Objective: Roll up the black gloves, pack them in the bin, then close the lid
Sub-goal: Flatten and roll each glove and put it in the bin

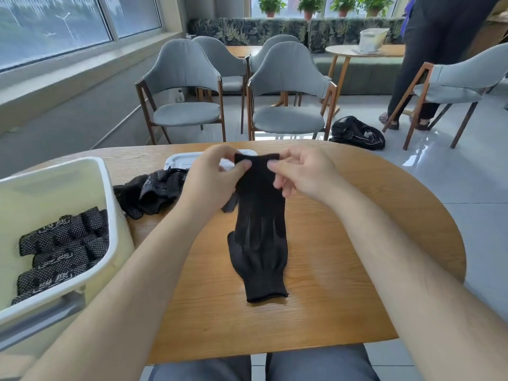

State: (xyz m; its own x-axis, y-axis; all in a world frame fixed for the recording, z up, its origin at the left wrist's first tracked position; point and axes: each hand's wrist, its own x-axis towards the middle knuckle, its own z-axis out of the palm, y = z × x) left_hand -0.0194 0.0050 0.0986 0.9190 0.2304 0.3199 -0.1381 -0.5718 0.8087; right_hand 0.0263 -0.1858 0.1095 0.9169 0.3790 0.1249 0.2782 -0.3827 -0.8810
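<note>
A pair of black gloves [259, 235] lies stretched lengthwise on the wooden table [357, 243], cuff nearest me. My left hand [213, 177] and my right hand [301, 171] each pinch the far end of the gloves between thumb and fingers, lifted slightly off the table. A loose heap of black dotted gloves [149, 192] sits left of my left hand. The cream bin [107, 188] stands at the table's left edge with several rolled dotted gloves [63, 251] inside. Its white lid [180, 160] lies flat beyond my hands, partly hidden by them.
Grey chairs [288, 86] stand past the table's far edge. A black bag [357, 132] lies on the floor at the right. A person's legs [412, 78] show at the upper right beside a round table [365, 50] bearing a clear bin.
</note>
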